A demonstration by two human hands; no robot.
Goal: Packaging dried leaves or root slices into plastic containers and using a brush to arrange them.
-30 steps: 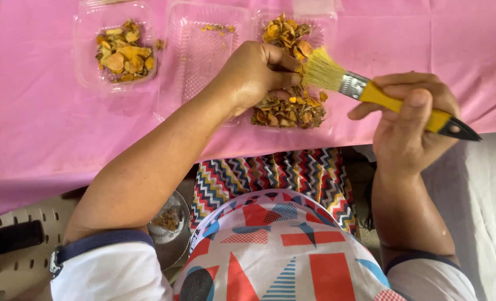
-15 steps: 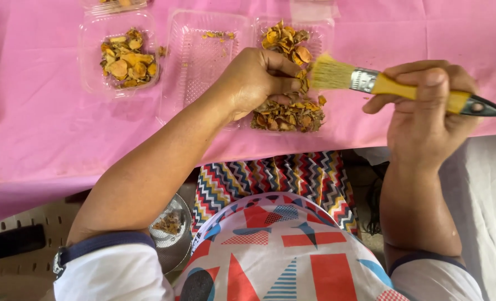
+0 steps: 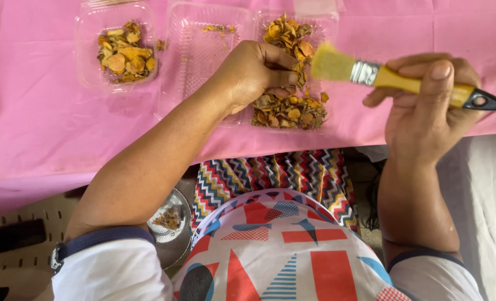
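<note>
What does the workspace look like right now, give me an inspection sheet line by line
Surface: pink tablecloth, creased, a few crumbs.
Job's things: yellow-handled paintbrush; heap of dried orange-brown slices in a clear tray.
Clutter: small clear tray of orange slices; nearly bare clear tray; metal sieve with scraps below the table edge.
Grippers: left hand pinches slices in the heap; right hand holds the brush, bristles above the heap.
Cables: nothing seen.
Surroundings: patterned apron, white cloth, perforated beige plastic.

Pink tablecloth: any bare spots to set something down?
Free: tablecloth left of and below the small tray, and the strip right of the brush. Crowded: middle, where the left hand sits in the chips.
</note>
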